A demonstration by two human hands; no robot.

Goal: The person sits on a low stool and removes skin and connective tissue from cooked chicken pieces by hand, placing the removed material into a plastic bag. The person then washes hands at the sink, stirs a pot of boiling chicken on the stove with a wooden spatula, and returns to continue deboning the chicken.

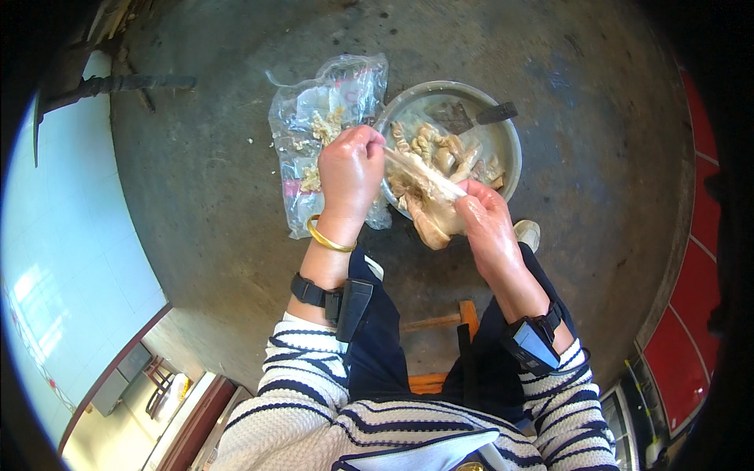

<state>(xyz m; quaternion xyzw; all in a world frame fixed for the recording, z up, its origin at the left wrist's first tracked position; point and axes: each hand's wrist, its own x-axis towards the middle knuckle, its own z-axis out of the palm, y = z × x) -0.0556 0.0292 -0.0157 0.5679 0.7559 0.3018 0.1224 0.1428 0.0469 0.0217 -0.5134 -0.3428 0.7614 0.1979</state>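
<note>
Between my two hands a wet, pale piece of animal offal (pixel 433 203), probably tripe or intestine, is stretched over the near rim of a round metal basin (pixel 513 159). My left hand (pixel 355 168), closed to a fist, pinches its upper left end. At its right end, my right hand (pixel 484 219) grips the edge between thumb and fingers. More coiled offal (pixel 445 147) lies in cloudy liquid inside the basin. A broad blade (pixel 450 118) with a dark handle (pixel 496 113) leans on the basin's far right rim.
Left of the basin, a clear plastic bag (pixel 306 103) lies flat on the concrete floor (pixel 224 176), with pale yellowish scraps (pixel 326 126) on it. A wooden stool (pixel 429 382) shows between my legs. White tiles (pixel 70 218) line the left, red panels (pixel 677 329) the right.
</note>
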